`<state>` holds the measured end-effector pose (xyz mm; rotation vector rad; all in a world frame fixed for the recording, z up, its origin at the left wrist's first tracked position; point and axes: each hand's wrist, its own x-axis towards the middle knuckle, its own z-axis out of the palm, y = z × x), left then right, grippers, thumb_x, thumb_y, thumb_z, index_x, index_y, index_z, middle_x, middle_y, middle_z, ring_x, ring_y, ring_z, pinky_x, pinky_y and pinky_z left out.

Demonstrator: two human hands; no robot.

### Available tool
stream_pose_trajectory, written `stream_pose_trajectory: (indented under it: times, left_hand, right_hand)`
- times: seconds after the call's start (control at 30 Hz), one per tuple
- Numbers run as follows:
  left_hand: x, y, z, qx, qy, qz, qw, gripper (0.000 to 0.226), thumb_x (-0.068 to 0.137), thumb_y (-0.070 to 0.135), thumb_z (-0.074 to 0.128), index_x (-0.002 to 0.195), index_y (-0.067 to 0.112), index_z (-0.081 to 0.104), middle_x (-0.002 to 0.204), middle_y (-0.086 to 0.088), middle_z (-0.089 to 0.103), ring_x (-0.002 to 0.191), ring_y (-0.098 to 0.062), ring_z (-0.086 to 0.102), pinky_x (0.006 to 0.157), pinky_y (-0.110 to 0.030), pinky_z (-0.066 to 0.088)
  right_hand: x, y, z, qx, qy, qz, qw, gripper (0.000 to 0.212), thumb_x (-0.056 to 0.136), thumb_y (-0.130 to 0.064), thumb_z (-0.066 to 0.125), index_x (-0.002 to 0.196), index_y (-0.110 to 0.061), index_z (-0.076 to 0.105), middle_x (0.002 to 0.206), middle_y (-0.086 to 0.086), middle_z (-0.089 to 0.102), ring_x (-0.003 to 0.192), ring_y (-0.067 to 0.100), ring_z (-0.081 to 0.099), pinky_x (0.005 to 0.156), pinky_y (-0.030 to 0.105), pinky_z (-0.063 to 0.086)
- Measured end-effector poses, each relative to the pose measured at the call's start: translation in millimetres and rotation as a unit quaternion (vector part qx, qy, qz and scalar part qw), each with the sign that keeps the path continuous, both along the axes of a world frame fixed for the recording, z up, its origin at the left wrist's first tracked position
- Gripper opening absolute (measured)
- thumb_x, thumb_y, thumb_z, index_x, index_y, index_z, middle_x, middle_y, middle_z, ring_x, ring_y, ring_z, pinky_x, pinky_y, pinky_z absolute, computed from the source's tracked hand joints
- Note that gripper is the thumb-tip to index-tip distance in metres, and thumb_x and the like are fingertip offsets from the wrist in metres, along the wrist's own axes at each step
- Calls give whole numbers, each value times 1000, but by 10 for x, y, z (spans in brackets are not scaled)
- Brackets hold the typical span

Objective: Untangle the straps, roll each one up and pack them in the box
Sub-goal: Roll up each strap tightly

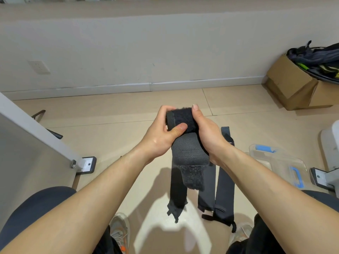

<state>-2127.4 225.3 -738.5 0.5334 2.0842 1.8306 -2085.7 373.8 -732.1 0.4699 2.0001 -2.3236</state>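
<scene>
A dark grey strap (189,153), partly rolled, is held up between both hands above the floor. My left hand (161,132) grips the roll from the left, thumb pressed on its fuzzy velcro patch. My right hand (207,132) grips it from the right, thumb on top. The strap's loose tail with a second fuzzy patch hangs down below the hands. Other dark straps (224,189) lie flat on the floor beneath. A clear plastic box (282,162) with blue latches sits on the floor at the right.
A cardboard box (293,85) full of dark gear stands by the wall at the far right. White table legs with metal feet (88,165) flank both sides. My knees and shoes show at the bottom. Beige floor tiles stretch to the wall.
</scene>
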Motion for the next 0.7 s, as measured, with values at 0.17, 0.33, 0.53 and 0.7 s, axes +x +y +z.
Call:
stream_pose_trajectory:
  times: [0.17, 0.33, 0.53, 0.7]
  left_hand:
    - [-8, -26, 70, 68, -161, -3, 985, 55, 84, 23, 80, 130, 23, 51, 97, 3, 70, 89, -15, 68, 76, -32, 56]
    - [-39, -33, 139, 102, -236, -5, 966, 62, 88, 49, 71, 132, 5, 62, 124, -16, 71, 116, -31, 69, 98, -44, 57]
    - [-134, -63, 116, 118, -204, 88, 968, 62, 81, 34, 79, 129, 0, 58, 117, -18, 72, 102, -30, 72, 91, -44, 57]
    - [-262, -151, 141, 139, -198, 192, 951, 45, 93, 29, 74, 129, 6, 57, 121, -15, 72, 105, -28, 73, 88, -46, 60]
  right_hand:
    - [-14, -8, -65, 4, 43, -16, 999, 28, 108, -31, 47, 105, -13, 69, 86, -3, 79, 83, 10, 74, 74, 26, 58]
    - [-14, -107, -102, 43, 64, -3, 997, 29, 97, -42, 58, 114, -18, 61, 107, 3, 76, 107, 19, 71, 95, 40, 54]
    - [39, -171, -58, 3, 41, 6, 999, 34, 105, -45, 50, 125, -18, 52, 107, -3, 71, 93, 3, 73, 77, 24, 56]
    - [81, -171, -79, 62, 18, 20, 998, 28, 103, -54, 47, 110, -27, 52, 96, -5, 69, 86, 21, 66, 74, 41, 51]
